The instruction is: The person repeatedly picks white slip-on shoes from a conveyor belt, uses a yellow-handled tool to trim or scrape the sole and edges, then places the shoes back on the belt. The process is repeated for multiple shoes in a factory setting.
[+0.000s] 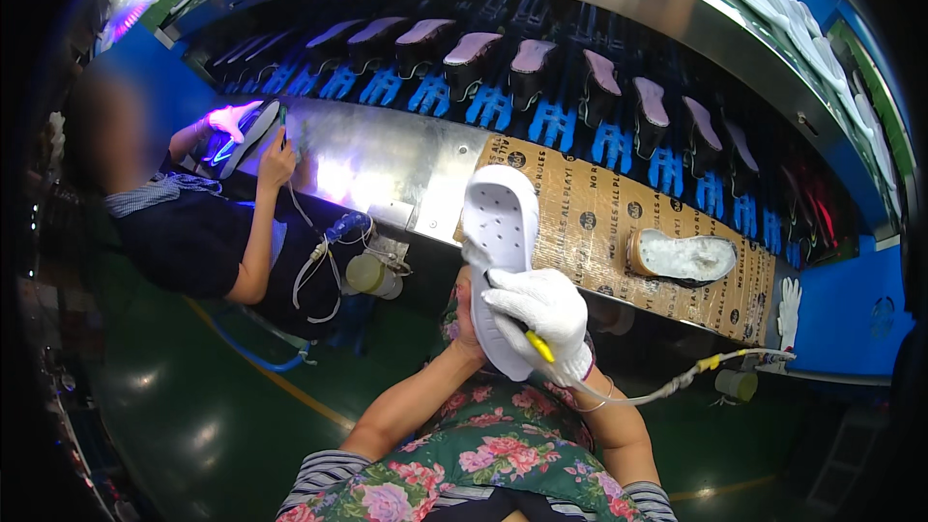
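A white shoe sole (501,217), dotted with small holes at its upper end, is held upright in front of my body. My left hand (469,314), bare, grips its left edge, with the fingers partly hidden behind it. In a white knitted glove, my right hand (543,314) closes around a slim hose-fed brush (539,346) with a yellow rear end. Its greyish tip touches or hovers just over the sole's middle; which one, I cannot tell. On the brown printed sheet (604,261) to the right lies a shoe upper on a last (684,258), its whitish underside facing up.
Beyond the bench, several lasted shoes (531,56) hang in a row over blue holders (552,124). White soles (773,0) line the shelf above. A pale hose (677,382) runs right from my hand. At left, a co-worker (193,222) handles a shoe. A white glove (790,309) hangs at right.
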A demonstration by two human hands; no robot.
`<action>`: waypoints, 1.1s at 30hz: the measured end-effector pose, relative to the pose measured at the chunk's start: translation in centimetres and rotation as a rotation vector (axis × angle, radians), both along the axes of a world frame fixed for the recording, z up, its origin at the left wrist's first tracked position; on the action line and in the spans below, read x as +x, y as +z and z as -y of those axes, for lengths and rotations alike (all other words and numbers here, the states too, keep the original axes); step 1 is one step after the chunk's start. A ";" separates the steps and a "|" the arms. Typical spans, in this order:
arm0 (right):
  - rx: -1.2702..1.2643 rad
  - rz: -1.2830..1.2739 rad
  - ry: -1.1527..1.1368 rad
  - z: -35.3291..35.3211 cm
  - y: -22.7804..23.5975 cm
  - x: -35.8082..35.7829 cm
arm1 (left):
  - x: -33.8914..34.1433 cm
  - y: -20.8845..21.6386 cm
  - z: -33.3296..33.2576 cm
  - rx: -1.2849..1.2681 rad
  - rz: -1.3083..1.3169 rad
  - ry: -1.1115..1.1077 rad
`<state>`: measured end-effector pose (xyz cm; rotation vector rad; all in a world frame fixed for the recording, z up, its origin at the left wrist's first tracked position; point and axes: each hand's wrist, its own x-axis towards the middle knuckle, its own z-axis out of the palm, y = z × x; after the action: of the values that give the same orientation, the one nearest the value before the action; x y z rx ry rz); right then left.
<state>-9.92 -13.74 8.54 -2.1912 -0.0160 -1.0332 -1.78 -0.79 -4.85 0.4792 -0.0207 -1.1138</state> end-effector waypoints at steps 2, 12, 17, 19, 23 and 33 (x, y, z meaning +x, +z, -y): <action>0.283 -0.017 0.073 0.4 0.3 -0.5 | 0.5 0.9 0.5 0.005 -0.039 0.003; 0.319 0.031 0.163 0.1 -1.4 0.1 | 2.6 1.4 3.0 -0.539 -0.102 -0.048; 0.052 0.044 -0.012 0.6 -1.1 0.7 | 3.5 1.5 2.9 -0.289 -0.034 0.003; 0.013 0.079 0.024 -1.3 -2.0 1.1 | 3.3 2.2 3.4 -0.445 -0.099 -0.065; 0.325 -0.078 0.178 0.4 -1.0 -0.2 | 4.2 3.1 3.9 -0.445 -0.125 -0.044; 0.245 -0.060 0.285 0.1 -1.0 -0.3 | 5.5 2.6 3.4 -0.440 -0.217 -0.045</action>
<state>-10.22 -13.80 7.57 -1.9291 -0.1611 -0.7661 3.71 -4.15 -2.23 -0.0358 -0.0846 -1.1605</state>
